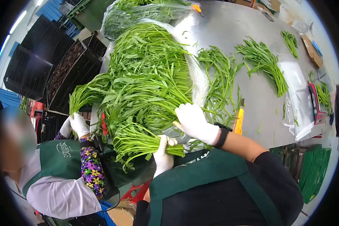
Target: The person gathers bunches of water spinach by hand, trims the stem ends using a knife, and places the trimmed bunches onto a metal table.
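My white-gloved left hand [163, 154] is closed round a bunch of water spinach [137, 143], held near my apron with the leaves to the left and the cut stems to the right. My gloved right hand [196, 122] lies at the stem ends of the big water spinach pile [147, 71], its fingers curled over some stems and the thumb sticking out. The pile rests on clear plastic sheeting [199, 75]. A yellow utility knife [238, 121] lies just right of my right wrist.
At left, a co-worker's gloved hands [78, 124] hold another bunch [84, 94]. Loose stalks [220, 75], a larger bunch [263, 62] and plastic bags [293, 98] lie on the metal table [265, 126]. A red scale [317, 103] stands far right; black crates [69, 71] are stacked left.
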`<action>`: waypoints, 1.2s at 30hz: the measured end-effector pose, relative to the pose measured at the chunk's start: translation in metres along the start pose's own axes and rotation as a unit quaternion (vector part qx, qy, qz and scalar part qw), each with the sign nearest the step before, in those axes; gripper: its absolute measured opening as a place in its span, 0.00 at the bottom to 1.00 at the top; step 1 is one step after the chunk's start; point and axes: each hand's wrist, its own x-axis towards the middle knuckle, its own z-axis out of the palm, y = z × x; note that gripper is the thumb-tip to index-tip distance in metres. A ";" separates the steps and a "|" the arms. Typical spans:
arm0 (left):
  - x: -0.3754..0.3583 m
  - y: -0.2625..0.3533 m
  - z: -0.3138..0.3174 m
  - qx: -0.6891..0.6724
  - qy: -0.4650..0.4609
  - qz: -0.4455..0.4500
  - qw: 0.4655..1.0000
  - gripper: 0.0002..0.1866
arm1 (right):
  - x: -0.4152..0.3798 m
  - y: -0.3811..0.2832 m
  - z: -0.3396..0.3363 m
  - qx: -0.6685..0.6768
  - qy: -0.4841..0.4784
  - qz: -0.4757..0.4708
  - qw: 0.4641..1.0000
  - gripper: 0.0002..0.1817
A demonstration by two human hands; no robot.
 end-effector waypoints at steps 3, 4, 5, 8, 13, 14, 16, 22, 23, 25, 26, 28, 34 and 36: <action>-0.003 0.002 0.001 -0.018 0.002 0.002 1.000 0.06 | 0.001 0.017 0.037 -0.036 -0.025 0.043 0.998 0.11; -0.004 0.003 -0.001 -0.013 -0.005 0.007 1.000 0.06 | 0.007 0.018 0.021 -0.035 -0.024 0.036 0.998 0.11; -0.003 0.001 -0.003 -0.011 -0.004 0.011 1.000 0.06 | 0.013 0.015 -0.008 0.178 -0.120 0.135 0.967 0.09; -0.004 0.001 -0.006 -0.006 0.006 -0.002 1.000 0.05 | 0.011 0.024 -0.025 0.477 -0.233 0.209 0.821 0.07; 0.005 0.002 0.006 -0.008 0.011 -0.043 0.999 0.16 | -0.007 0.001 -0.041 0.445 -0.279 0.167 0.834 0.10; 0.008 0.002 0.007 -0.021 0.004 -0.056 0.998 0.16 | -0.012 -0.002 -0.038 0.423 -0.274 0.153 0.850 0.10; 0.011 0.001 0.005 -0.001 0.035 -0.085 0.996 0.15 | -0.023 -0.004 -0.026 0.394 -0.248 0.120 0.877 0.09; 0.017 0.005 0.000 0.008 0.026 -0.092 0.995 0.14 | -0.016 -0.007 -0.015 0.616 -0.270 0.291 0.681 0.12; 0.017 0.005 -0.003 0.012 0.014 -0.090 0.996 0.14 | -0.018 -0.006 -0.004 0.641 -0.262 0.286 0.662 0.12; 0.016 0.006 -0.003 0.016 0.010 -0.088 0.996 0.14 | -0.018 -0.012 -0.009 0.655 -0.248 0.290 0.653 0.12; 0.016 0.007 -0.003 0.017 0.007 -0.084 0.996 0.14 | -0.018 -0.014 -0.010 0.666 -0.235 0.292 0.645 0.12; 0.016 0.004 -0.006 0.013 0.015 -0.070 0.997 0.15 | -0.022 -0.012 -0.001 0.637 -0.198 0.315 0.675 0.11; 0.019 0.018 -0.012 -0.086 0.043 0.001 0.995 0.14 | -0.055 0.051 -0.016 0.323 -0.283 0.116 0.896 0.11; 0.018 0.019 -0.024 -0.086 0.016 -0.040 0.995 0.14 | -0.066 0.070 -0.027 0.100 -0.366 0.077 0.922 0.11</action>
